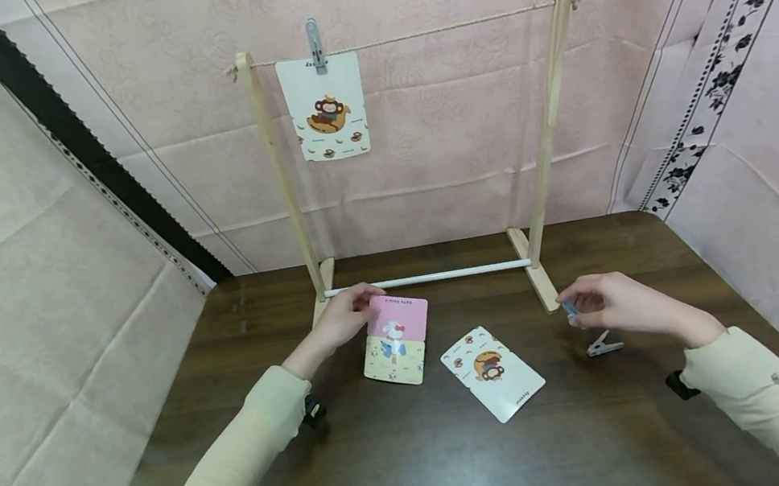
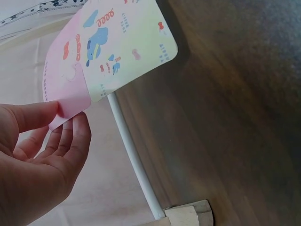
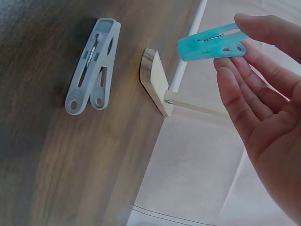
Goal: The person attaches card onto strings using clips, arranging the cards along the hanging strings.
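Observation:
My left hand point(image 1: 342, 319) pinches a pink and yellow card point(image 1: 396, 339) by its pink top corner, thumb on one face and fingers behind in the left wrist view. The card has a cartoon figure on it. In my right hand point(image 1: 616, 304) a turquoise clothespin point(image 3: 211, 43) is pinched between thumb and fingers at its handle end. A grey clothespin point(image 3: 94, 66) lies on the table just below that hand. Between the hands, a white card point(image 1: 495, 373) with a monkey picture lies on the table, turned at an angle.
A wooden rack stands at the back of the table point(image 1: 403, 468), with a left post point(image 1: 277, 159), a right post point(image 1: 551, 109) and a white bar point(image 1: 437, 276) low down. From its string point(image 1: 443, 29) another monkey card point(image 1: 330, 133) hangs by a grey clothespin point(image 1: 316, 45).

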A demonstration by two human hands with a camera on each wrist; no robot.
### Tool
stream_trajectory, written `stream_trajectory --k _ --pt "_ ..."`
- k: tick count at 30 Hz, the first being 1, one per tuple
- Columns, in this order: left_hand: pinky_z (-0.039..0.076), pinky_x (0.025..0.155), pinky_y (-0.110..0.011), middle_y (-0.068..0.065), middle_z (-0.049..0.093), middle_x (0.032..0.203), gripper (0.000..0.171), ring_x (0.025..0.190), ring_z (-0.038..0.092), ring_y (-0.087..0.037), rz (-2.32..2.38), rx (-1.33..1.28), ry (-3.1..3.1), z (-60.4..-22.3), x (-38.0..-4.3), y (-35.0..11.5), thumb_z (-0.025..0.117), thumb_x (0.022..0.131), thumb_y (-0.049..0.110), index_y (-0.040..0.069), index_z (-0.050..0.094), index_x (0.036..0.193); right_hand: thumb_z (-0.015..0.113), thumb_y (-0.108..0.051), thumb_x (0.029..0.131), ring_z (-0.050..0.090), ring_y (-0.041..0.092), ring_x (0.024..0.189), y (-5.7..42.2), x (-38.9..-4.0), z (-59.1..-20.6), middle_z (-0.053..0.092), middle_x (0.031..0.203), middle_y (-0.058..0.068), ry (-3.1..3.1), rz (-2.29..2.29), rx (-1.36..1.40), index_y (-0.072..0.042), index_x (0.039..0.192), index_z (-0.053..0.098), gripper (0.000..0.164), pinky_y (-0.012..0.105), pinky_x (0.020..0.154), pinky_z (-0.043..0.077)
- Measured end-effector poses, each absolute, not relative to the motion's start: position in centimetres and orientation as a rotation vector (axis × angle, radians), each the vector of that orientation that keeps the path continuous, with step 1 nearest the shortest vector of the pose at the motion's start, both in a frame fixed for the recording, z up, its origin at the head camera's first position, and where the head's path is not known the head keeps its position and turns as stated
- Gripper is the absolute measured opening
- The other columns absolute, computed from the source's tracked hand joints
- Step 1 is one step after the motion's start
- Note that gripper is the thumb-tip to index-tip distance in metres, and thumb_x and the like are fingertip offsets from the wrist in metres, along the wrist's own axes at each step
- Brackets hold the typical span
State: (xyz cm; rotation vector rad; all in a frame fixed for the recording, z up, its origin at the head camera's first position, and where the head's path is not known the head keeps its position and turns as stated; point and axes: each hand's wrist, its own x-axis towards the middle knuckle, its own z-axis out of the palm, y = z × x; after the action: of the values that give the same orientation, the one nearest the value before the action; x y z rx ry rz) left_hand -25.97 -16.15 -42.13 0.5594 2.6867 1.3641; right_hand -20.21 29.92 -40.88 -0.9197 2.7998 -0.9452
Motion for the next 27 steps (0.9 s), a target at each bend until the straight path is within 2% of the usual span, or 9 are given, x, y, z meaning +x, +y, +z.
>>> stream_trajectory --k 13,27 --pt "0.052 0.078 -0.032 -0.014 0.067 0.110 0.023 0.094 0.061 -0.025 1.416 0.539 2.686 -41.3 -26.1 -16.5 0.058 0.099 -0.001 0.002 0.067 0.121 0.079 -0.018 0.090 0.063 0.007 0.086 29.8 -20.3 -39.9 0.068 0.090 -0.011 2.843 -0.934 -0.865 -0.009 0.116 0.070 0.029 0.029 0.076 0.054" --pt "0.053 0.080 -0.037 -0.015 0.067 0.116 0.022 0.098 0.062 -0.029 1.381 0.526 2.724 -39.4 -26.3 -16.9 0.057 0.102 0.004 0.004 0.066 0.121 0.078 -0.009 0.088 0.063 0.005 0.082 29.8 -20.9 -39.1 0.068 0.087 -0.011 2.897 -0.922 -0.949 -0.008 0.115 0.070 0.028 0.028 0.072 0.053"
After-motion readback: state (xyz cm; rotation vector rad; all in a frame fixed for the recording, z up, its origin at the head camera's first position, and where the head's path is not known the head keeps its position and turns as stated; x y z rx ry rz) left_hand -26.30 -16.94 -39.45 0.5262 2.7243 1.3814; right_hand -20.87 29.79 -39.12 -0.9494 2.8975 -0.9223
